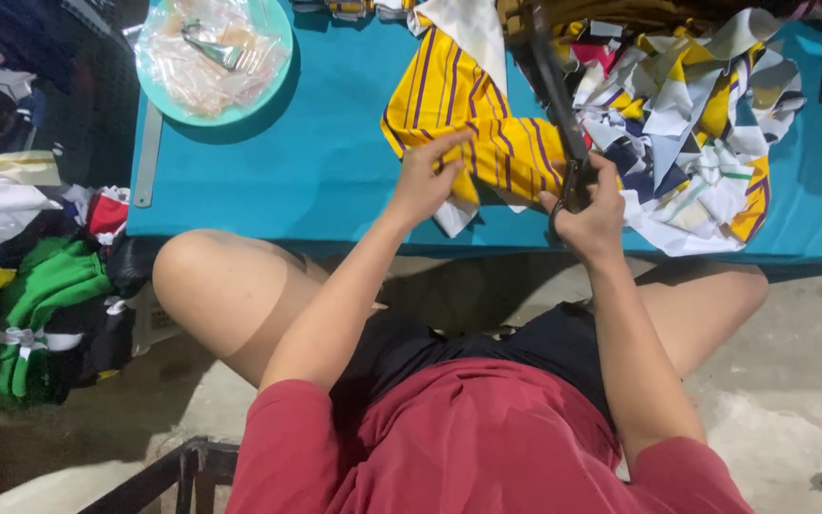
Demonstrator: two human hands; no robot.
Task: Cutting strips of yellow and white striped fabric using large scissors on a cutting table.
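Observation:
A yellow cloth with purple and white stripes lies on the teal table. My left hand pinches the near edge of this cloth. My right hand grips the handles of large dark scissors, whose long blades point away from me across the cloth. Both hands work at the table's near edge, above my bare knees.
A heap of mixed fabric scraps sits right of the scissors. A teal plate with clear plastic bags and small metal snips stands at the back left, a metal ruler beside it. Green and dark clothes pile on the floor at left.

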